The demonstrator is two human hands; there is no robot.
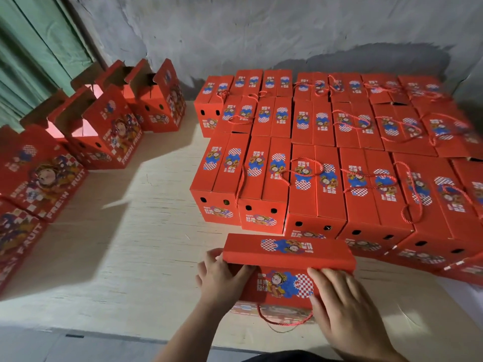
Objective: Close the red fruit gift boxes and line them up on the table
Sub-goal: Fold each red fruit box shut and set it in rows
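Red gift box (pixel 287 259) in front of us stands at the near edge of the worktop (pixel 146 218), just before the block of closed boxes (pixel 326 152). Its far top flap is folded down flat, and the near flap lies lower, under our hands. Our left hand (pixel 222 278) grips the left end of the box, with the thumb on the near flap and the fingers curled over the corner. Our right hand (pixel 347 307) lies flat and spread on the near flap and presses it down. The red rope handle (pixel 285 318) hangs on the near side of the box.

We judge that the step in hand is to close the lid. To do it well, we should keep both flaps level, press along the whole edge and not only at one end, and take care that the rope is not trapped under a flap. The left hand should keep the box steady so that it does not slide into the closed rows.

We cannot see what is inside this box. The closed boxes show only small dark holes in their ends. At the left, the open boxes (pixel 109 121) stand in a row with their flaps upright; the insides we see are brown cardboard and shadow, and we cannot tell if fruit is there.
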